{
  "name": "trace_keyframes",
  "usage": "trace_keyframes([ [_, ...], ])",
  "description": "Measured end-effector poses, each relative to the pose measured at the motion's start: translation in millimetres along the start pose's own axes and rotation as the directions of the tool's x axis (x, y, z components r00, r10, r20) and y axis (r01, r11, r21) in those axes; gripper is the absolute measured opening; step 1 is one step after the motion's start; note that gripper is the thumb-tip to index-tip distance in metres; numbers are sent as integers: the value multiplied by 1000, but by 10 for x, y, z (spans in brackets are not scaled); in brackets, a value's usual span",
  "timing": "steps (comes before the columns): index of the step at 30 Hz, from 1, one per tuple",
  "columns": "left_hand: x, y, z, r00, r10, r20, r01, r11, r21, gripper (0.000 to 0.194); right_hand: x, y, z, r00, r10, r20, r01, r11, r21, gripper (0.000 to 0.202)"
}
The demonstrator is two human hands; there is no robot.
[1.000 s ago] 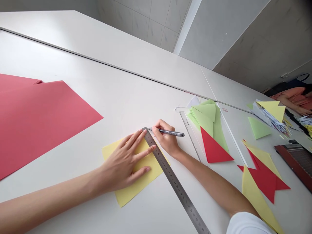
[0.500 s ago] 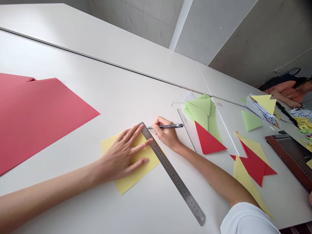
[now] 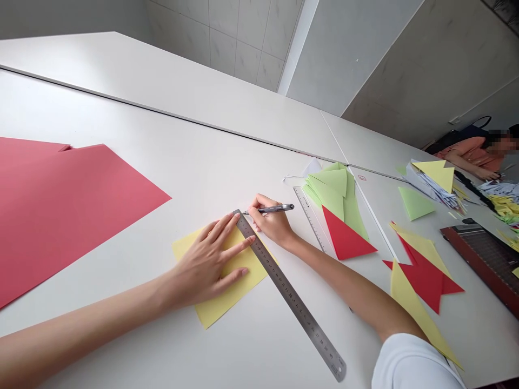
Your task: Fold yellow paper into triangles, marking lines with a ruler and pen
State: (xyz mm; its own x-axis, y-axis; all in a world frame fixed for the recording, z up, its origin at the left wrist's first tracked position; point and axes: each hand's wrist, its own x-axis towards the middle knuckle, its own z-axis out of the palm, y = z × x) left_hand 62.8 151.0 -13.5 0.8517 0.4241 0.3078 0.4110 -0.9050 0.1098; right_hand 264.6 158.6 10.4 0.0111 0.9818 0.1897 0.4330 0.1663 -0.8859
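A yellow sheet point(image 3: 239, 275) lies on the white table under my left hand point(image 3: 211, 259), whose fingers are spread flat, with fingertips on the edge of a metal ruler point(image 3: 287, 286). The ruler lies diagonally across the sheet's right side and extends toward the lower right. My right hand point(image 3: 271, 219) grips a dark pen point(image 3: 275, 208), its tip beside the ruler's upper end.
Red sheets point(image 3: 73, 205) cover the left. At right are a clear ruler point(image 3: 310, 216), green papers point(image 3: 330, 186), a red triangle point(image 3: 344, 237), more red and yellow pieces point(image 3: 425, 278) and a paper trimmer point(image 3: 482, 265). A person in orange point(image 3: 472, 154) sits far right.
The whole view has shifted, so the table appears slightly lower. The pen in my right hand has moved slightly toward the upper end of the ruler. My left hand remains on the sheet and ruler.
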Motion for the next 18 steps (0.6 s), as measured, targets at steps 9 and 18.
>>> trace_keyframes([
  [9,8,4,-16,1000,-14,17,15,998,-58,57,-36,9,-63,1000,15,19,-15,1000,2,19],
  [18,49,-2,-18,999,-10,51,13,999,-47,56,-302,-106,-256,993,98,59,-99,995,-1,18],
])
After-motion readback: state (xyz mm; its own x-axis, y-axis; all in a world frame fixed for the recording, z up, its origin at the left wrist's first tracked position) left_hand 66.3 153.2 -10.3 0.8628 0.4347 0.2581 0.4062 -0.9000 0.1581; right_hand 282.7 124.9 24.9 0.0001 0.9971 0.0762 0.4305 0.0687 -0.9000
